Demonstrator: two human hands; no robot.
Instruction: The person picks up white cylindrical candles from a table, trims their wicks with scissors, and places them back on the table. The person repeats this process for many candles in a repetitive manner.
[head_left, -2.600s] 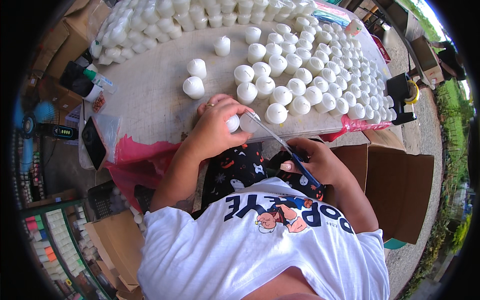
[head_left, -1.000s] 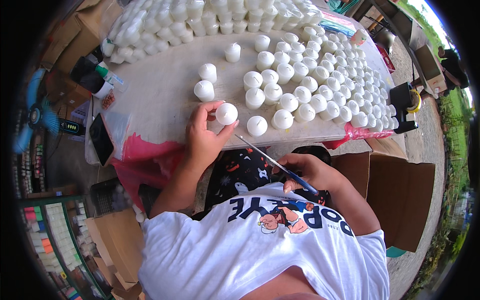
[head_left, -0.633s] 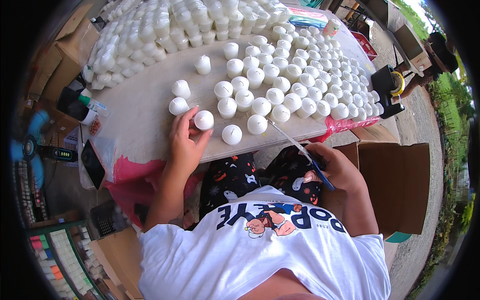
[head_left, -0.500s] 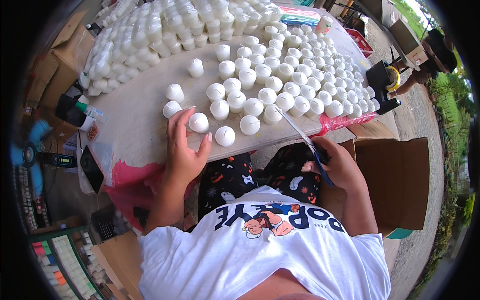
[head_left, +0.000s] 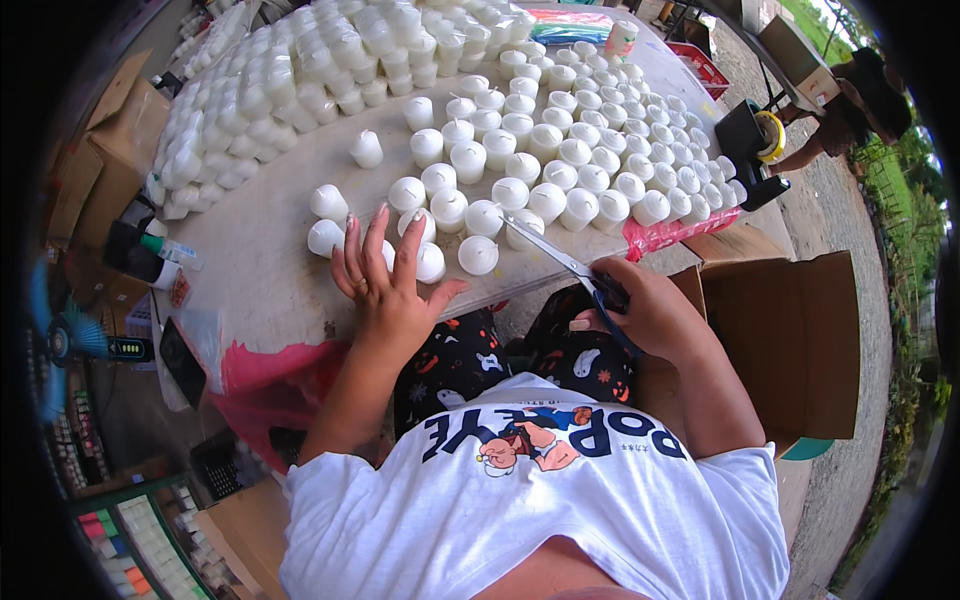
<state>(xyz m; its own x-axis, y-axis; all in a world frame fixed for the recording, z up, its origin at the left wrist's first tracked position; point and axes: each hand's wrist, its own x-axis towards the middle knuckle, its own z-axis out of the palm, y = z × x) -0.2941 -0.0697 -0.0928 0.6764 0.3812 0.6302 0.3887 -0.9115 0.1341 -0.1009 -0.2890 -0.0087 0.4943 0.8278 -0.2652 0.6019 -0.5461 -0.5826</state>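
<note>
My left hand (head_left: 385, 285) is spread over the near edge of a group of white votive candles, its palm down. Its fingertips reach among several of them, partly covering one candle, while another candle (head_left: 430, 264) stands between the index finger and thumb. Whether the fingers touch the candles I cannot tell. A pair of scissors (head_left: 563, 258) with dark blue handles is in my right hand (head_left: 640, 308), blades pointing up and left. The blade tips lie at a candle (head_left: 522, 232) on the group's near side. Short wicks stick up from the candle tops.
Bagged candles (head_left: 300, 80) are piled at the back left of the table (head_left: 270, 230). Rows of loose candles (head_left: 610, 150) fill its right half. A tape dispenser (head_left: 750, 140) stands at the right edge, near an open cardboard box (head_left: 780, 340). Another person (head_left: 850, 110) is at the far right.
My left hand has moved rightward and its fingers now lie over the candle it was beside. The scissors' tips have shifted slightly left. The whole view has turned a little.
</note>
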